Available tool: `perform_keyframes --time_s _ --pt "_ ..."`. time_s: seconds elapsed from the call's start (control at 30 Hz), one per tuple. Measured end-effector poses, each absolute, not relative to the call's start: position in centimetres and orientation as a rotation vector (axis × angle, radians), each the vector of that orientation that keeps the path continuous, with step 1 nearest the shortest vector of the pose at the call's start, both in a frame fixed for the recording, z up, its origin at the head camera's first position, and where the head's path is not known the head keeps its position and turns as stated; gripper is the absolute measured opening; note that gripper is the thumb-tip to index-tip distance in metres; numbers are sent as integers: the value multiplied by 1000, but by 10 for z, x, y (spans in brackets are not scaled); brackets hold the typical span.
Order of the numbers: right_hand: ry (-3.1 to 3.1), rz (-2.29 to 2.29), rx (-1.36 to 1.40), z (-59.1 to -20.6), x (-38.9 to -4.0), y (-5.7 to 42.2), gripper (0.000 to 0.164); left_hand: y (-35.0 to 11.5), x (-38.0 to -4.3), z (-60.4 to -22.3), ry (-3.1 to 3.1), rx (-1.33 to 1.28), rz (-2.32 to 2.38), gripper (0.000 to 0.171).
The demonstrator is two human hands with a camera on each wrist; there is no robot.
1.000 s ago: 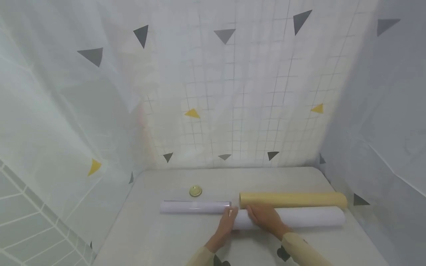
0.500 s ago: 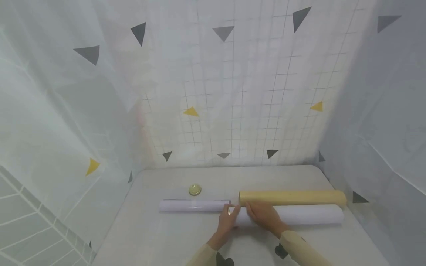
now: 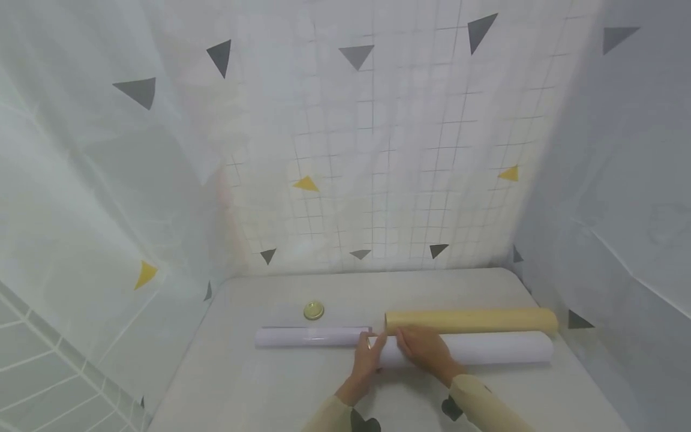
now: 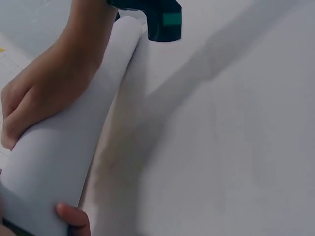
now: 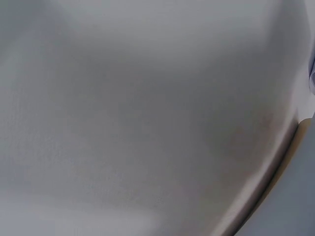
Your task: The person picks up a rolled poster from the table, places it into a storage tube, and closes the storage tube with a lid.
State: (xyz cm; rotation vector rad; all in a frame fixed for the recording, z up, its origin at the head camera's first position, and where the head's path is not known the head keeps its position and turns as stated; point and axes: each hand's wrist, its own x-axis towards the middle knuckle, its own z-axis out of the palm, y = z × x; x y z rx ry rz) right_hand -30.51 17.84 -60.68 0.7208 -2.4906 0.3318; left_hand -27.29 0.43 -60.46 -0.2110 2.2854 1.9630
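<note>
Three rolls (thin glossy roll (image 3: 310, 337), yellow roll (image 3: 475, 321) and, at lower right, thick white roll (image 3: 499, 349)) and one gold disc (image 3: 314, 310) are seen on the counter (image 3: 259, 384). The thick white roll is gripped at its left end by the left hand (image 3: 367, 359) and clasped by the curled right hand (image 3: 426, 349). The arrangement is unchanged from the earlier frame.
</note>
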Motion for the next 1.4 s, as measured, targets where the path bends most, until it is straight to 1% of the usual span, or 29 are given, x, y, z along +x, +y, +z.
perform_keyframes --time_s 0.27,0.53,0.77,0.93,1.07,1.2,1.4 --pt "-2471 376 717 -606 -309 178 37 13 -273 -594 2259 -294 2044 38" --pt "-2427 398 731 -606 -306 177 37 15 -273 -597 2341 -240 2069 28" --pt "-2395 382 711 -608 -308 173 38 9 -278 -601 2366 -212 2018 32" --pt "-2333 327 729 -615 -309 170 36 6 -277 -609 2460 -192 1942 28" --pt "-2339 209 762 -621 -307 171 31 4 -274 -618 2530 -202 1866 26" --pt "-2339 105 785 -625 -307 173 27 3 -275 -620 2539 -214 1825 27" --pt "-2292 110 797 -630 -309 171 22 -1 -276 -622 2529 -193 1792 28"
